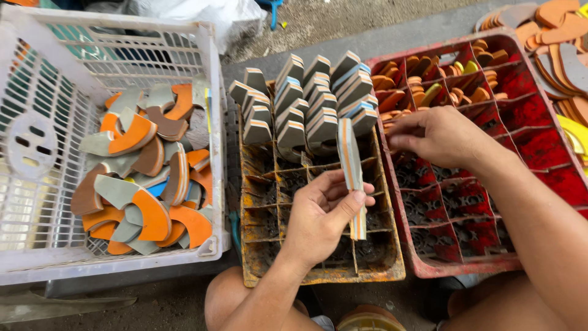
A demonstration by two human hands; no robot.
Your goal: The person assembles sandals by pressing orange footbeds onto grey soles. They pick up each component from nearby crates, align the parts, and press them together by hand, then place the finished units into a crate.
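While the left hand (318,214) pinches a thin stack of layered foam pieces (352,171) on edge between thumb and fingers, the stack stands upright over the yellow divided crate (380,270), a grip that seems meant to keep the grey, orange and blue layers squared together and their edges in sight. Its fingers are closed on the stack, thumb across the front and the rest curled behind. The right hand (438,135) reaches across to the red divided crate (533,79), its fingers bent down and drawn together at the near edge of a compartment of small orange pieces (422,86); whether they have hold of one cannot be told, since the fingertips are hidden. At the far end of the yellow crate, rows of grey wedge-shaped pieces (312,98) stand tilted in their cells, probably so that each can be lifted out singly, while the nearer cells hold nothing that shows. To the left, a white slatted basket (214,92) holds a loose heap of curved grey and orange offcuts (141,184), lying flat and overlapping in no order. More flat orange and grey shapes (551,24) are piled beyond the red crate at the upper right. All three containers sit on bare concrete floor (404,30), rough and gritty further off, and the person's knees show at the bottom edge, close against the crates.
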